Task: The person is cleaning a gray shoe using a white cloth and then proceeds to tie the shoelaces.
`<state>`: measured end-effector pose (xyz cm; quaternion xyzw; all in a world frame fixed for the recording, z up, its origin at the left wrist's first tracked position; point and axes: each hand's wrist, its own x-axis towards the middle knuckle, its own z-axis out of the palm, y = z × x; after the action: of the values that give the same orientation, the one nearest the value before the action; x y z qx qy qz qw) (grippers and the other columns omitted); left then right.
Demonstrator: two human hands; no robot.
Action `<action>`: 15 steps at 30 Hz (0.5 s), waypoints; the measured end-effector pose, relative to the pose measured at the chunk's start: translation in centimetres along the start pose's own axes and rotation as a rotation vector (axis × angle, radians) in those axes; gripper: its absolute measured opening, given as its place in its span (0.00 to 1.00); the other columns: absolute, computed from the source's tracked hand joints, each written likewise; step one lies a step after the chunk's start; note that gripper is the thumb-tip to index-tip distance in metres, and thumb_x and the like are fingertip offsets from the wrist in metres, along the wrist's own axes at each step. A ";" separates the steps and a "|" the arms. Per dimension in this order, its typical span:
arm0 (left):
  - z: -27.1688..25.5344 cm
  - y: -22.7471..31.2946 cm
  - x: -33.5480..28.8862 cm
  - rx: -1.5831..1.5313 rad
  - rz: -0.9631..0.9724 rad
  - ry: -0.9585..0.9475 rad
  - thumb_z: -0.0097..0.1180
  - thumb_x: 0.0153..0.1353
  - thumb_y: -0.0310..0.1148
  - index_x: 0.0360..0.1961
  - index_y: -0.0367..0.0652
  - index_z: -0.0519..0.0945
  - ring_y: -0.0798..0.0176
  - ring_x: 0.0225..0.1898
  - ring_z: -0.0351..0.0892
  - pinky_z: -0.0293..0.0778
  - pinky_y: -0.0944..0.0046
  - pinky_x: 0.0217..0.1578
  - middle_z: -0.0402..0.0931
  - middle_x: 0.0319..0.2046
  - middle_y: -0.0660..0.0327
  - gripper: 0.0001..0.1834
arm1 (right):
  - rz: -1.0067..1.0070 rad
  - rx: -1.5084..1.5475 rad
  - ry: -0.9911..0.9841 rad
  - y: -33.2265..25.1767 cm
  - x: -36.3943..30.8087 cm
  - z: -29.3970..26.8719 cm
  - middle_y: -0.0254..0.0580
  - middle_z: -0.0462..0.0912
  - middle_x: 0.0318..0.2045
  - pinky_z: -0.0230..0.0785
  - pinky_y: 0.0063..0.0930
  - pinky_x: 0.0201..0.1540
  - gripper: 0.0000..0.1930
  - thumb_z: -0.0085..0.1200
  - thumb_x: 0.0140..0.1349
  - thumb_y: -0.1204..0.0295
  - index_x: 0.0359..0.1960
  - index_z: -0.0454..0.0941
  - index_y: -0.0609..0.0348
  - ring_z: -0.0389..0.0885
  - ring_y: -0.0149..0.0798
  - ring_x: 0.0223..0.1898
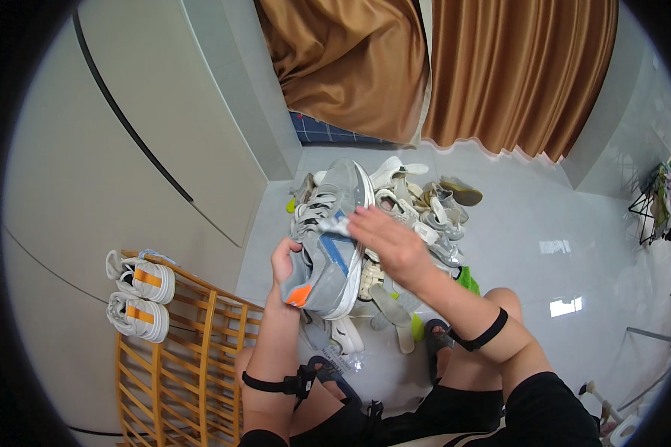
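Note:
A grey sneaker (329,246) with white laces, a blue stripe and an orange heel patch is held up in front of me. My left hand (283,262) grips it at the heel. My right hand (384,238) rests on the sneaker's side and pinches a small white wipe (335,226) against it. Just beyond the sneaker, a pile of pale shoes and sandals (425,212) lies on the grey floor.
A wooden slatted rack (179,350) stands at lower left with a pair of white sneakers with orange stripes (140,294) on it. Pale wardrobe doors (127,134) fill the left. Brown curtains (499,74) hang at the back. A drying rack (656,201) stands far right.

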<state>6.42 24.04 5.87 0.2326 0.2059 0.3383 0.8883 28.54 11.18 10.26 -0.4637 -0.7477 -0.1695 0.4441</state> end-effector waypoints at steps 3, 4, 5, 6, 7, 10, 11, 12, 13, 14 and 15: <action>-0.5 0.1 0.3 -0.038 -0.013 0.023 0.45 0.59 0.38 0.61 0.31 0.78 0.42 0.53 0.85 0.80 0.45 0.61 0.84 0.53 0.44 0.31 | -0.051 0.142 -0.045 -3.5 -1.0 1.4 0.49 0.86 0.60 0.78 0.45 0.69 0.18 0.55 0.66 0.78 0.57 0.85 0.65 0.84 0.50 0.64; -0.9 0.2 0.2 -0.037 -0.013 0.025 0.45 0.59 0.38 0.61 0.31 0.78 0.42 0.53 0.85 0.80 0.45 0.61 0.84 0.53 0.44 0.31 | -0.050 0.144 -0.044 -4.5 -1.1 1.6 0.49 0.86 0.60 0.78 0.45 0.69 0.18 0.55 0.66 0.78 0.57 0.85 0.65 0.84 0.50 0.64; -1.4 0.3 0.2 -0.055 -0.002 0.065 0.45 0.58 0.39 0.61 0.31 0.78 0.41 0.53 0.85 0.79 0.44 0.62 0.84 0.54 0.44 0.32 | -0.090 0.238 -0.065 -5.4 -1.2 1.7 0.49 0.86 0.60 0.77 0.45 0.69 0.17 0.56 0.67 0.78 0.56 0.85 0.65 0.84 0.50 0.63; -1.9 0.4 0.2 -0.074 0.010 0.105 0.46 0.58 0.40 0.60 0.31 0.78 0.41 0.54 0.85 0.79 0.44 0.62 0.84 0.54 0.43 0.32 | -0.130 0.333 -0.085 -5.9 -1.1 1.6 0.49 0.86 0.59 0.77 0.45 0.70 0.17 0.57 0.67 0.78 0.56 0.85 0.64 0.85 0.50 0.63; -2.5 0.7 0.1 -0.102 -0.037 0.021 0.46 0.59 0.41 0.65 0.28 0.75 0.40 0.61 0.81 0.76 0.41 0.66 0.80 0.61 0.41 0.36 | -0.186 0.372 -0.110 -6.3 -0.8 1.2 0.49 0.86 0.60 0.77 0.46 0.70 0.17 0.58 0.67 0.76 0.56 0.85 0.64 0.84 0.51 0.63; -3.4 0.9 0.3 -0.156 -0.072 -0.056 0.46 0.59 0.41 0.65 0.28 0.74 0.39 0.61 0.81 0.76 0.41 0.66 0.80 0.61 0.41 0.36 | -0.355 0.376 -0.137 -6.0 -0.5 1.2 0.51 0.85 0.61 0.77 0.44 0.70 0.18 0.56 0.66 0.76 0.57 0.83 0.67 0.82 0.50 0.65; -3.4 1.0 0.3 -0.183 -0.091 -0.096 0.46 0.59 0.41 0.65 0.28 0.74 0.39 0.62 0.81 0.75 0.40 0.66 0.80 0.61 0.41 0.36 | -0.354 0.376 -0.135 -5.7 -0.4 1.2 0.51 0.85 0.61 0.77 0.44 0.70 0.18 0.56 0.66 0.76 0.57 0.83 0.67 0.82 0.50 0.65; -3.5 1.0 0.3 -0.210 -0.108 -0.135 0.46 0.59 0.41 0.65 0.28 0.74 0.39 0.62 0.81 0.75 0.40 0.67 0.80 0.61 0.41 0.36 | -0.326 0.370 -0.110 -5.2 -0.2 1.3 0.49 0.85 0.60 0.77 0.45 0.70 0.18 0.56 0.66 0.76 0.56 0.84 0.66 0.82 0.49 0.65; -3.6 1.1 0.2 -0.239 -0.124 -0.174 0.45 0.59 0.41 0.65 0.28 0.74 0.39 0.62 0.81 0.75 0.40 0.67 0.80 0.61 0.41 0.36 | -0.299 0.364 -0.086 -4.6 0.0 1.5 0.48 0.86 0.59 0.77 0.46 0.70 0.17 0.57 0.66 0.76 0.56 0.84 0.65 0.82 0.49 0.65; -3.3 1.1 0.3 -0.269 -0.143 -0.217 0.45 0.59 0.41 0.65 0.28 0.74 0.39 0.62 0.80 0.75 0.40 0.67 0.80 0.61 0.41 0.36 | -0.300 0.360 -0.088 -3.6 0.1 1.3 0.48 0.86 0.59 0.77 0.46 0.70 0.17 0.57 0.66 0.76 0.56 0.84 0.65 0.82 0.49 0.65; -2.9 0.8 0.5 -0.270 -0.144 -0.221 0.45 0.59 0.41 0.65 0.28 0.74 0.39 0.62 0.80 0.75 0.40 0.67 0.80 0.61 0.41 0.36 | -0.239 0.267 -0.078 -2.5 0.1 1.0 0.47 0.86 0.59 0.77 0.46 0.70 0.17 0.57 0.66 0.76 0.55 0.85 0.64 0.83 0.49 0.65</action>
<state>4.80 25.70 3.88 0.1315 0.0761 0.2708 0.9506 25.93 10.60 10.21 -0.3146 -0.8300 -0.1026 0.4490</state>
